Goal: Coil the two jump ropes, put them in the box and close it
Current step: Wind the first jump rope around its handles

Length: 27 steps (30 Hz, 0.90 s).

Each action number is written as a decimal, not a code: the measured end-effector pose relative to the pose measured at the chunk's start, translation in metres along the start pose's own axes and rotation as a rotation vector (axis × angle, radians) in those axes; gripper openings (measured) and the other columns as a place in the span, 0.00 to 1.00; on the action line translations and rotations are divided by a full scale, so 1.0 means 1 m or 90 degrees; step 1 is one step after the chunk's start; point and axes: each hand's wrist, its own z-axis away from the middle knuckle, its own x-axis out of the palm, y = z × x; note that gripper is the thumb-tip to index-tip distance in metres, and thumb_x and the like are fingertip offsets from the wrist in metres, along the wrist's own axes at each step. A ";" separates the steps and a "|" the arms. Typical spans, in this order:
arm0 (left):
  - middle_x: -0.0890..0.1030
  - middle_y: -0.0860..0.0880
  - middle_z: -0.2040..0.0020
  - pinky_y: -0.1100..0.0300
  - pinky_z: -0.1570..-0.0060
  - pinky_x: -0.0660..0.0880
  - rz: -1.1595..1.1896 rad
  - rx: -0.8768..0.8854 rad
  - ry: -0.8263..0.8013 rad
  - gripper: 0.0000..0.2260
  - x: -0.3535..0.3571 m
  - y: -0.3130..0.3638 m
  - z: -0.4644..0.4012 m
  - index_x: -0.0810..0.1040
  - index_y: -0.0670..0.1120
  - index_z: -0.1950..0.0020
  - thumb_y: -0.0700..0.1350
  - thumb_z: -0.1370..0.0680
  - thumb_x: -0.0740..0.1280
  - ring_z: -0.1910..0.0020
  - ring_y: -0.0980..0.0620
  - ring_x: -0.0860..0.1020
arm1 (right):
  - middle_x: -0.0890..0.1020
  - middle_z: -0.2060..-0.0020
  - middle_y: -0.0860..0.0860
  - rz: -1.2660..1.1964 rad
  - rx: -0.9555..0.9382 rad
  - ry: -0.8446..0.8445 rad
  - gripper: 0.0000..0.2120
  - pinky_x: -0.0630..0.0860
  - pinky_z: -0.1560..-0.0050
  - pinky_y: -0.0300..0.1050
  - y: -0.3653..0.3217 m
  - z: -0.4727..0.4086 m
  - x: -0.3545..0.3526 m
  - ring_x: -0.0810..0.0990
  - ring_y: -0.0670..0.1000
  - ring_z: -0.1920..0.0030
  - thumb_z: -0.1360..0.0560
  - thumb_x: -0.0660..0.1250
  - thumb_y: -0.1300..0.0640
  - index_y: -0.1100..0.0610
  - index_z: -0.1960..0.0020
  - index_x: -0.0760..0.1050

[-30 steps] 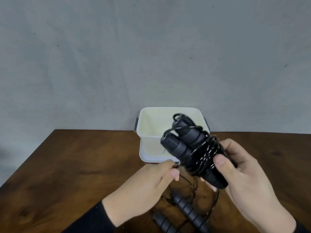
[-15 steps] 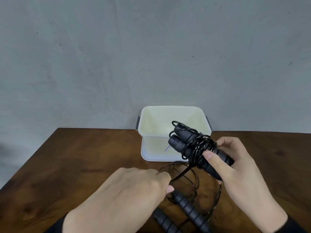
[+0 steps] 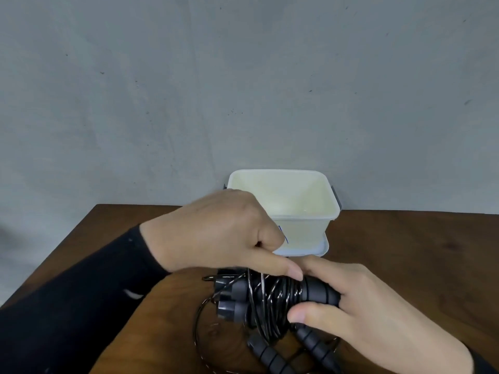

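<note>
My right hand point(image 3: 370, 311) grips the two black handles of the coiled jump rope point(image 3: 272, 295), held level just above the table. My left hand point(image 3: 216, 233) is over the bundle, pinching the thin black cord and winding it around the handles. The second jump rope point(image 3: 272, 357) lies loose on the table under the bundle, its two ribbed black handles pointing toward me. The open white plastic box point(image 3: 310, 195) stands behind my hands at the table's far edge, resting on its lid point(image 3: 322, 245). Nothing shows inside the box.
A dark wooden table point(image 3: 405, 252) carries everything. A grey wall rises right behind the box. The table's left edge runs diagonally under my left sleeve.
My left hand rose from the table and swung over the bundle, carrying the cord. My right hand lowered the bundle and turned it level, handle ends now pointing left.
</note>
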 end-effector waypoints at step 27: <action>0.72 0.56 0.61 0.67 0.69 0.66 -0.038 -0.304 0.150 0.17 0.048 0.005 0.005 0.73 0.56 0.61 0.69 0.31 0.66 0.67 0.56 0.72 | 0.76 0.41 0.24 0.036 0.001 0.095 0.24 0.68 0.43 0.24 0.022 0.000 0.006 0.76 0.32 0.39 0.32 0.71 0.36 0.19 0.41 0.67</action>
